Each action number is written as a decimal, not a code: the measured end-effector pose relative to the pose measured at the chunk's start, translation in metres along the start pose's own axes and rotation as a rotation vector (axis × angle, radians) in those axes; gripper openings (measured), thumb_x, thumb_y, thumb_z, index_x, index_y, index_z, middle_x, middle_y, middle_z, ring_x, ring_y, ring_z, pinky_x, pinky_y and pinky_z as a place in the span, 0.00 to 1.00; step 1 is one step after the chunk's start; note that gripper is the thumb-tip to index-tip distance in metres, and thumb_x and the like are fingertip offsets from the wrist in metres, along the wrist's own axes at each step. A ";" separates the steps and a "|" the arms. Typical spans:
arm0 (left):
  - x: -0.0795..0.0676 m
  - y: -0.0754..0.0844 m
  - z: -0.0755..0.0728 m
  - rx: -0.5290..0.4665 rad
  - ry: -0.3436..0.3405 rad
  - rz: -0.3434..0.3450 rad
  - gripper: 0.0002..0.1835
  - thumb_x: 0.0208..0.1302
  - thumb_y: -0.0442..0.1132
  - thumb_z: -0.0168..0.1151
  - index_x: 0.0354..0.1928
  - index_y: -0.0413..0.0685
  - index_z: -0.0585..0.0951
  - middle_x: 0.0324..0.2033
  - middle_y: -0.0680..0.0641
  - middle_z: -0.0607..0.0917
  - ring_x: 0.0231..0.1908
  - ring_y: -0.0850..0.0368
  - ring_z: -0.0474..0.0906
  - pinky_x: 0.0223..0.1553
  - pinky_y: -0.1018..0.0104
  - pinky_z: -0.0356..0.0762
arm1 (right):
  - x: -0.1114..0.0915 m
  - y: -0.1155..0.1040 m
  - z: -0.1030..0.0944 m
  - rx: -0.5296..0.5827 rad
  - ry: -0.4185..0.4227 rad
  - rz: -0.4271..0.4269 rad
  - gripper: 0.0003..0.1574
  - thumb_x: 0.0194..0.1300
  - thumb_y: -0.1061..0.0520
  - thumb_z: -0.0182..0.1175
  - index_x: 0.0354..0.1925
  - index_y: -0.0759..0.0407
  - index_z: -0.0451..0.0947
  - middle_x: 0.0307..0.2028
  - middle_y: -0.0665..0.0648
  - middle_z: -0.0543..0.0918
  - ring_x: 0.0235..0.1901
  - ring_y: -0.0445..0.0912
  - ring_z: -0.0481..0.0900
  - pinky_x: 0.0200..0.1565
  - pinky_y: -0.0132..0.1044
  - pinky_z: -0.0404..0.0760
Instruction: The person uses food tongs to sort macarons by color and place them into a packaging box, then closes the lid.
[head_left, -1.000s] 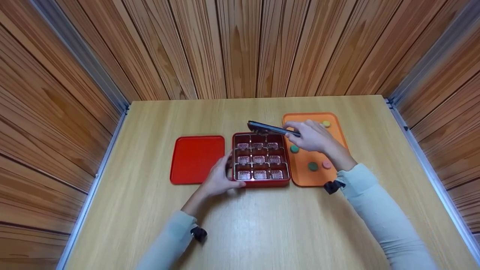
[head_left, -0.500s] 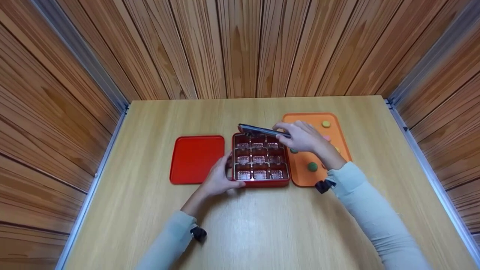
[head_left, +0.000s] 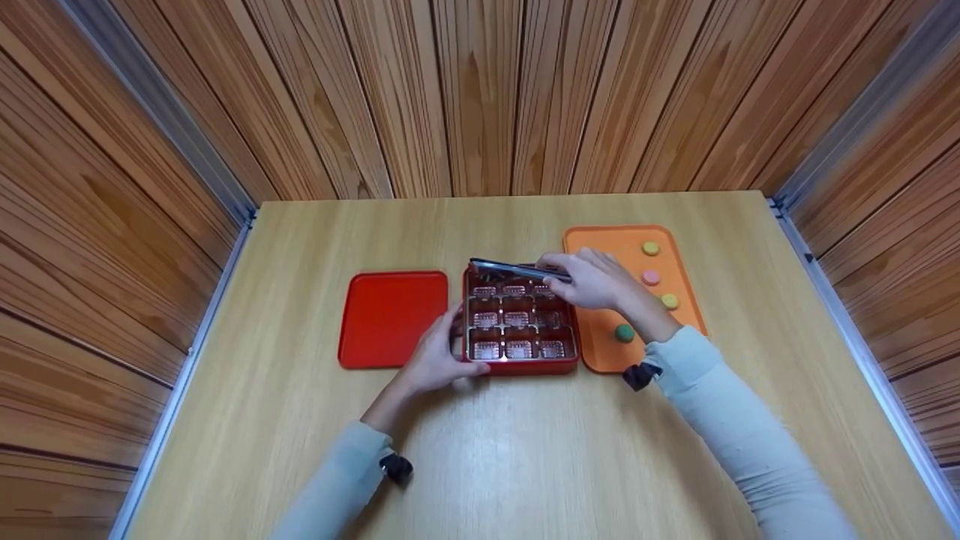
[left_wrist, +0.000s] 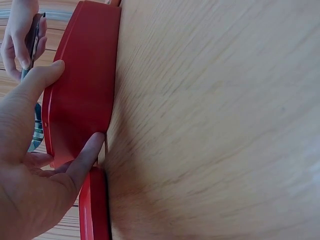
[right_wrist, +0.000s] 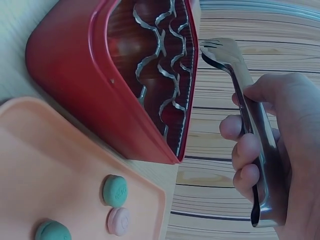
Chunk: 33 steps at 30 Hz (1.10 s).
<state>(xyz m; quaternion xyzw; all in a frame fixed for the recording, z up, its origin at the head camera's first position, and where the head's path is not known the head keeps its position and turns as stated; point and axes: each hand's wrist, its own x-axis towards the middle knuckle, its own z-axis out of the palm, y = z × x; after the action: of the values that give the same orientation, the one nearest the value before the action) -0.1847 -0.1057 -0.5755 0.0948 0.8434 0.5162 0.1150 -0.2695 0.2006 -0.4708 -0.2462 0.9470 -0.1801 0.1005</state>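
My left hand holds the near left corner of a deep red box, with the thumb along its front and the other fingers on its left side. A clear plastic insert divides the box into several square compartments. My right hand grips metal serving tongs, thumb on one side and fingers curled on the other. The tongs slant over the far row of compartments in the head view. No piece shows between their tips in the right wrist view.
An orange tray sits right of the box, bearing small round macaron-like pieces: yellow, pink and green. A flat red lid lies on the left. Wooden panels stand behind the table.
My right hand has moved left and slightly toward me, carrying the tongs from behind the box to over its far row. My left hand and the box have stayed put.
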 end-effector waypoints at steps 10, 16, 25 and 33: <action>-0.001 0.000 -0.001 -0.025 -0.008 0.000 0.68 0.55 0.41 0.90 0.91 0.46 0.55 0.81 0.34 0.73 0.82 0.35 0.70 0.88 0.35 0.63 | 0.005 -0.001 0.009 0.009 0.014 -0.039 0.23 0.84 0.48 0.60 0.70 0.52 0.84 0.30 0.54 0.83 0.21 0.44 0.66 0.27 0.37 0.61; -0.001 0.000 -0.001 -0.017 -0.009 -0.001 0.69 0.55 0.42 0.90 0.92 0.46 0.54 0.81 0.34 0.73 0.82 0.34 0.69 0.88 0.35 0.62 | 0.005 -0.001 0.013 0.015 -0.010 -0.018 0.25 0.85 0.48 0.59 0.73 0.52 0.82 0.24 0.50 0.76 0.20 0.44 0.66 0.26 0.35 0.61; 0.000 0.000 -0.001 -0.016 -0.013 0.005 0.68 0.56 0.42 0.90 0.92 0.46 0.54 0.81 0.34 0.73 0.83 0.35 0.69 0.88 0.35 0.62 | 0.004 0.000 0.016 0.020 -0.009 0.002 0.28 0.85 0.46 0.59 0.75 0.50 0.81 0.20 0.46 0.70 0.19 0.43 0.65 0.26 0.35 0.62; -0.001 -0.001 0.000 -0.007 -0.012 0.016 0.67 0.56 0.42 0.90 0.91 0.44 0.56 0.80 0.33 0.74 0.80 0.35 0.71 0.86 0.34 0.65 | 0.004 0.000 0.019 0.002 0.008 -0.002 0.28 0.84 0.44 0.61 0.75 0.50 0.80 0.22 0.48 0.72 0.21 0.44 0.66 0.27 0.37 0.62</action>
<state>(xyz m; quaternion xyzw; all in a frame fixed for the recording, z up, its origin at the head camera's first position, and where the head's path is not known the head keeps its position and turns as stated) -0.1842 -0.1066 -0.5761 0.1045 0.8401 0.5195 0.1162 -0.2680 0.1931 -0.4884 -0.2465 0.9469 -0.1823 0.0966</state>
